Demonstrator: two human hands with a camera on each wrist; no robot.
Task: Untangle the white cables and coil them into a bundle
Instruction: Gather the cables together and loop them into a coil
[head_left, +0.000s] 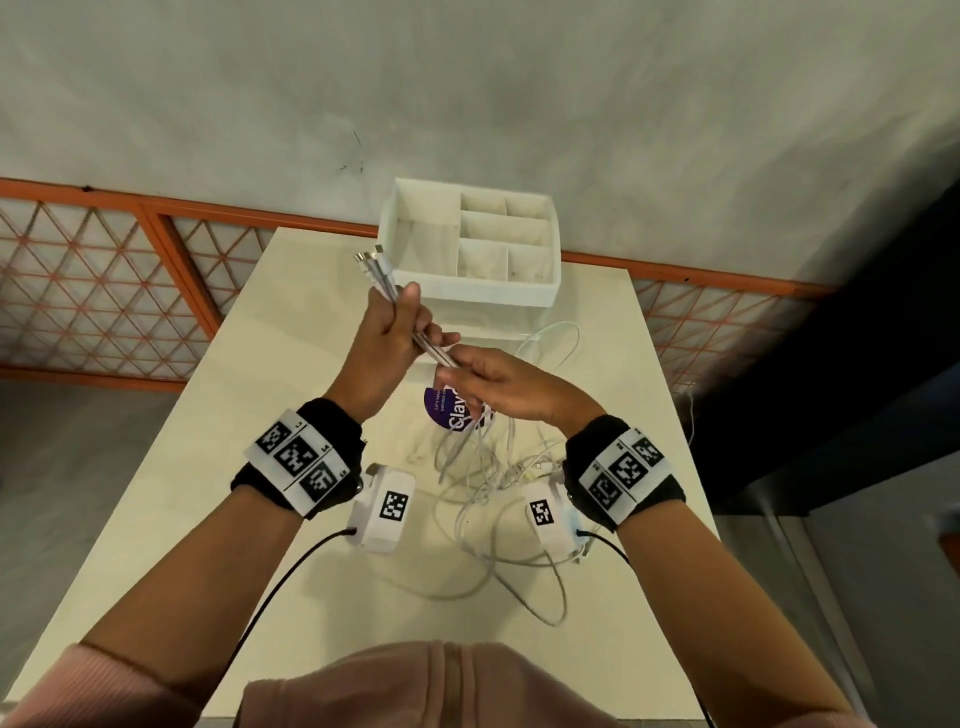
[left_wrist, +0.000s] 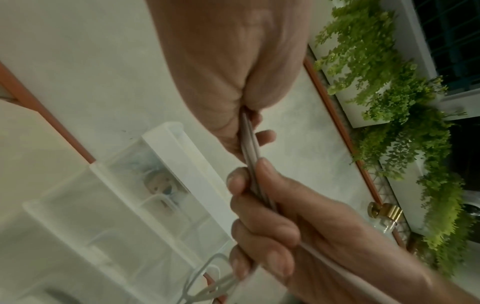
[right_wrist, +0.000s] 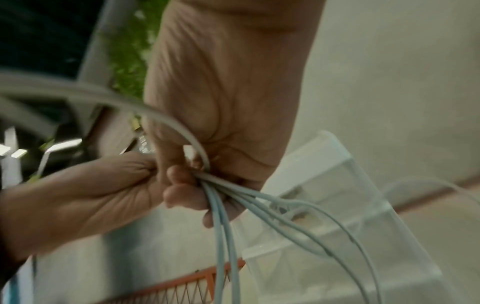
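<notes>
Several white cables (head_left: 430, 347) run as one tight bunch between my two hands, above the middle of the table. My left hand (head_left: 400, 317) grips the bunch in a fist, and the plug ends (head_left: 370, 258) stick up past it. My right hand (head_left: 462, 371) pinches the same strands just below. In the left wrist view the strands (left_wrist: 249, 148) pass from my left palm (left_wrist: 226, 78) into the right hand's curled fingers (left_wrist: 262, 222). In the right wrist view the cables (right_wrist: 224, 230) fan out below my right hand (right_wrist: 228, 98). The loose tangle (head_left: 483, 488) lies on the table.
A white divided organiser (head_left: 545, 299) sits on a clear box at the far end of the cream table (head_left: 291, 415). One cable loop (head_left: 563, 332) lies beside it. A purple round label (head_left: 440, 410) lies under my right hand. An orange lattice railing (head_left: 104, 291) runs behind the table.
</notes>
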